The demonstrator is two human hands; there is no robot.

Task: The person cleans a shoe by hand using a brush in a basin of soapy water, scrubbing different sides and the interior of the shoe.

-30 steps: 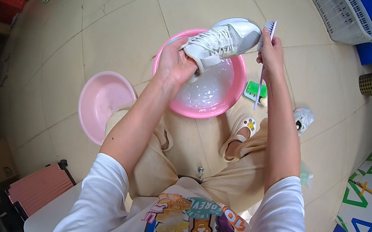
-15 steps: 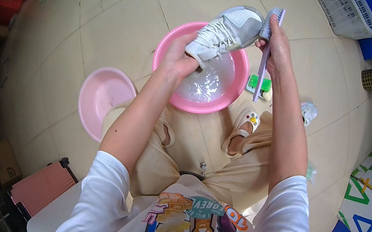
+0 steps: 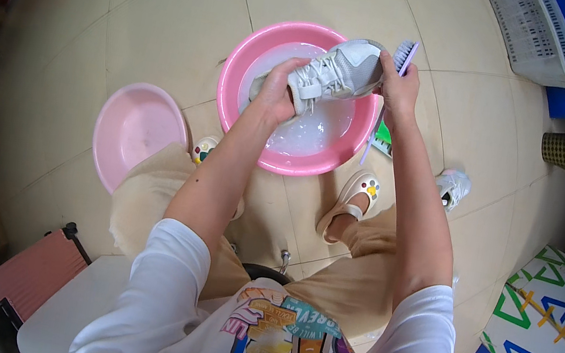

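Observation:
A white and grey laced sneaker (image 3: pixel 345 67) is held over a pink basin (image 3: pixel 232 63) of cloudy, sudsy water (image 3: pixel 300 138). My left hand (image 3: pixel 278 93) grips it around the heel and ankle opening, and its toe points up to the right. At the toe, my right hand (image 3: pixel 399 95) is closed on a purple scrub brush (image 3: pixel 406 55) with pale bristles. The brush's long handle slants down below that hand. Fingers of the right hand also rest against the toe; whether the bristles touch the shoe is hard to make out.
A paler pink basin (image 3: pixel 141 130) stands to the left. By the large basin's right side sits a green block in a dish (image 3: pixel 383 135), partly hidden by my arm. The other sneaker (image 3: pixel 453 188) lies farther right. A white plastic basket (image 3: pixel 536 43) is at the upper right.
The sneaker is tilted less steeply, with more of its heel end showing over the basin. My right hand has moved in against the toe, and the brush has turned in it. The view has shifted.

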